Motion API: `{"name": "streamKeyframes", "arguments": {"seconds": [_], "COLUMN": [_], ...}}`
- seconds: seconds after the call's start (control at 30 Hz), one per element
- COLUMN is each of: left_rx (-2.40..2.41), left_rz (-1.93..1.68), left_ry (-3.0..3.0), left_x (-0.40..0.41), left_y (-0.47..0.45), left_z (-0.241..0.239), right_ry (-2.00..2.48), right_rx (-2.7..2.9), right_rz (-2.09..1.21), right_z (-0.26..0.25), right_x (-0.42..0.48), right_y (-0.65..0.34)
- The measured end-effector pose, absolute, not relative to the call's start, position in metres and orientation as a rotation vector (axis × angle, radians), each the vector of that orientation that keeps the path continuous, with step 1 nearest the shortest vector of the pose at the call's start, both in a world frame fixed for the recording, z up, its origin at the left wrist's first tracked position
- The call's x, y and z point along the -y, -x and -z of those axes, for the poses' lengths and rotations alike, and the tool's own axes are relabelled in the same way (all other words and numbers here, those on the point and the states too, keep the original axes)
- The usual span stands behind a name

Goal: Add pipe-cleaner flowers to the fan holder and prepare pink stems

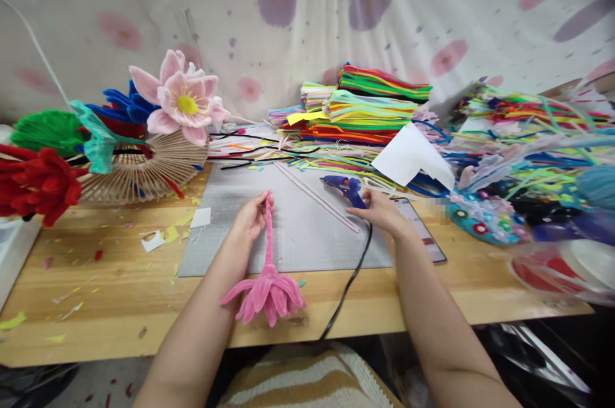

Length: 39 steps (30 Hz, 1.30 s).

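My left hand (254,216) pinches the end of the stem of a pink pipe-cleaner flower (270,293). The flower hangs head down, its petals toward me at the table's front edge. In my right hand (382,211) is a blue hot glue gun (344,187), gripped by its handle, with the nozzle pointing left. Its black cord runs down over the table edge. Between my hands, pale pink pipe cleaners (319,198) lie slantwise on the grey cutting mat (298,248).
Bundles of coloured pipe cleaners (369,107) are stacked at the back. To the left stand a large pink flower (185,100), a folding fan (163,168) and a red flower (43,184). A phone (423,235) lies beside my right wrist. Paper scraps (152,241) litter the left.
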<state>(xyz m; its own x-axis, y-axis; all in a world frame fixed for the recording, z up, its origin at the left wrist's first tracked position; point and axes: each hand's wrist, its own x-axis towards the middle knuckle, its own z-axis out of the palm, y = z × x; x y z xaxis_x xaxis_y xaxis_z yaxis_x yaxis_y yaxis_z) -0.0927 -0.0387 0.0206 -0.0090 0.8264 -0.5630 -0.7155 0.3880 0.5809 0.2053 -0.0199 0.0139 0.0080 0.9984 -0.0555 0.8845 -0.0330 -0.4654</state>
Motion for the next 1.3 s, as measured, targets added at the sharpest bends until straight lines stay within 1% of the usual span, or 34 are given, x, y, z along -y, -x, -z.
{"name": "streamKeyframes", "arguments": {"seconds": [0.1,0.2,0.37,0.47,0.57,0.7,0.87,1.07,1.3], "left_rx": [-1.029,-1.054,-1.106,-1.123,-1.143,-1.137,-1.179,-1.271,-1.345], "left_rz": [-1.223,-1.238,-1.285,-1.305,-1.335,-1.385,-1.380,-1.395,-1.349], "left_ry": [-0.140,-0.147,-0.206,-0.257,-0.290,-0.357,-0.463,-0.586,-0.646], "left_x": [0.040,0.040,0.041,0.042,0.044,0.046,0.048,0.049,0.051], "left_y": [0.092,0.091,0.090,0.089,0.089,0.090,0.087,0.079,0.080], "left_z": [-0.022,-0.022,-0.017,-0.015,-0.016,-0.019,-0.020,-0.016,-0.016], "right_ry": [1.846,1.753,1.361,1.285,1.293,1.293,1.294,1.057,1.115], "right_rx": [1.930,1.798,1.563,1.567,1.597,1.559,1.401,1.154,1.031], "right_rz": [-0.493,-0.592,-1.188,-1.344,-1.331,-1.297,-1.309,-1.395,-1.370], "right_z": [0.000,0.001,-0.026,-0.043,-0.044,-0.026,-0.012,-0.013,-0.001], "right_x": [0.012,0.009,0.019,0.022,0.019,0.014,0.014,0.010,0.008], "right_y": [-0.193,-0.179,-0.148,-0.126,-0.109,-0.098,-0.095,-0.063,-0.020]}}
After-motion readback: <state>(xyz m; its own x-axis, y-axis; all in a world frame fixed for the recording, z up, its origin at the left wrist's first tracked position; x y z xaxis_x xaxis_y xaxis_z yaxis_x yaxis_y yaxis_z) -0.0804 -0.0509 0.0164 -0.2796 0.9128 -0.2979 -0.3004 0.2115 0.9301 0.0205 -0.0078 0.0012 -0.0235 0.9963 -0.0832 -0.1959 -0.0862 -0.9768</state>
